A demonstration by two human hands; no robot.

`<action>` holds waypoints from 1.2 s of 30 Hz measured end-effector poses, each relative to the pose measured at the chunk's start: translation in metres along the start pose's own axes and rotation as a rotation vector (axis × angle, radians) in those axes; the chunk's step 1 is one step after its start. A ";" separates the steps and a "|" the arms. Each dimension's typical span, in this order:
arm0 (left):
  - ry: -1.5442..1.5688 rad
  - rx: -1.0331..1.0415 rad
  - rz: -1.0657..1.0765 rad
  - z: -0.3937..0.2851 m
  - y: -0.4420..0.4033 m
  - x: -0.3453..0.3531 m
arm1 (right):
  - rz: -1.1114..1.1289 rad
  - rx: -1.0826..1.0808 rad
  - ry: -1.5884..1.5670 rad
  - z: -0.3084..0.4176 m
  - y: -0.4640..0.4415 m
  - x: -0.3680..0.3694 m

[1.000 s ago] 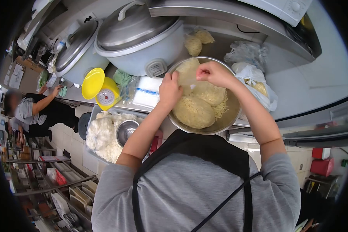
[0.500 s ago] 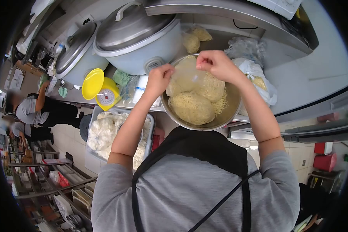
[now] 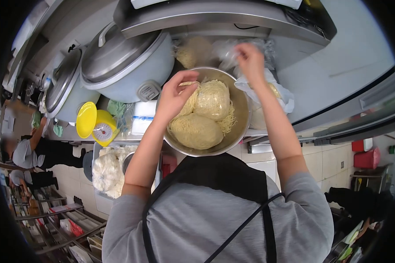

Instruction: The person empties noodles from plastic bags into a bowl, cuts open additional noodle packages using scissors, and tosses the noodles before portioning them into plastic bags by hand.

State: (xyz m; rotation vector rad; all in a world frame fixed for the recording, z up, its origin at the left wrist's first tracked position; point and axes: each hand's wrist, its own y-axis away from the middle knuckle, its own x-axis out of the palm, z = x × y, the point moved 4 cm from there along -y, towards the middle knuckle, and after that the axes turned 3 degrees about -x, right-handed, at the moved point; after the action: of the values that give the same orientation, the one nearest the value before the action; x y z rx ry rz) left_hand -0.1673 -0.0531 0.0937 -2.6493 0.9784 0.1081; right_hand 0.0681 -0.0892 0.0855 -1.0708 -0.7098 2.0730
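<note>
A metal bowl (image 3: 243,131) holds loose yellow noodles (image 3: 226,127) and clear bags of noodles (image 3: 195,131). Over its left rim is my left hand (image 3: 177,94), fingers curved and apart, with nothing gripped. Beyond the right rim, my right hand (image 3: 251,63) is raised with its fingers pinched on a thin clear plastic bag (image 3: 227,53), which is blurred by motion. More crumpled plastic lies right behind that hand. Below my right forearm sits a white plastic bag (image 3: 285,98) with yellowish contents.
Bagged noodles (image 3: 186,57) lie behind the bowl. Large cookers (image 3: 127,70) and a yellow scale (image 3: 104,127) stand to the left. A grey tub (image 3: 97,186) with white bagged contents is lower left. A steel shelf (image 3: 224,19) overhangs the counter. Other people (image 3: 44,151) stand far left.
Both hands were at a clear bag over the bowl. My right hand has carried it up and away toward the crumpled plastic; my left hand has opened. The view has shifted.
</note>
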 end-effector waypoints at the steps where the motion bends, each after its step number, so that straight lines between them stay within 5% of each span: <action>1: -0.006 -0.030 0.010 0.003 0.003 -0.003 | -0.116 -0.050 0.165 -0.025 -0.015 -0.009; 4: -0.008 -0.098 -0.011 0.021 0.013 -0.010 | -0.059 0.072 0.392 -0.104 -0.048 -0.011; 6: -0.126 -0.168 -0.032 0.036 0.020 -0.020 | 0.230 0.086 0.753 -0.154 -0.049 0.013; 8: -0.223 -0.142 -0.054 0.044 0.026 -0.030 | 0.397 0.210 0.697 -0.105 -0.054 0.000; 12: -0.337 -0.247 -0.047 0.076 0.035 -0.040 | 0.615 0.538 -0.439 -0.021 0.025 0.024; 13: -0.335 -0.267 -0.038 0.080 0.033 -0.040 | 0.544 0.548 -0.443 -0.013 0.062 0.034; 15: -0.374 -0.265 -0.015 0.084 0.023 -0.033 | 0.571 0.911 -0.769 0.033 0.104 0.018; 17: -0.440 -0.204 0.047 0.079 0.005 -0.016 | 0.577 1.210 -0.695 -0.009 0.162 0.041; 21: -0.722 -0.159 0.235 0.114 -0.056 0.025 | 0.624 1.144 -0.814 -0.018 0.172 0.081; 23: -0.870 -0.199 0.309 0.141 -0.091 0.037 | 0.458 1.164 -0.887 -0.032 0.174 0.101; 26: -1.051 -0.479 0.626 0.171 -0.109 0.048 | 0.483 1.276 -0.752 -0.022 0.160 0.090; 30: -0.929 -0.508 0.537 0.166 -0.108 0.043 | 0.404 1.184 -0.741 -0.025 0.161 0.095; 32: -0.885 -0.539 0.493 0.155 -0.093 0.031 | 0.253 0.871 -0.536 -0.013 0.146 0.082; 34: -0.235 -0.594 0.338 0.142 -0.075 0.016 | 0.252 0.670 -0.304 0.014 0.115 0.055; 35: -0.236 -0.599 0.344 0.143 -0.070 0.007 | 0.248 0.464 -0.072 0.035 0.093 0.036; 36: -0.067 -0.592 0.400 0.143 -0.064 0.002 | 0.249 0.474 -0.071 0.048 0.076 0.026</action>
State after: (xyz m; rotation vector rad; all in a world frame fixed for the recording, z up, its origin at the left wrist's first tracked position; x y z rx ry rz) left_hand -0.1197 0.0371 -0.0257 -2.8696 1.6503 0.6649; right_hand -0.0079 -0.1234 0.0428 -0.8463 -0.0997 2.3385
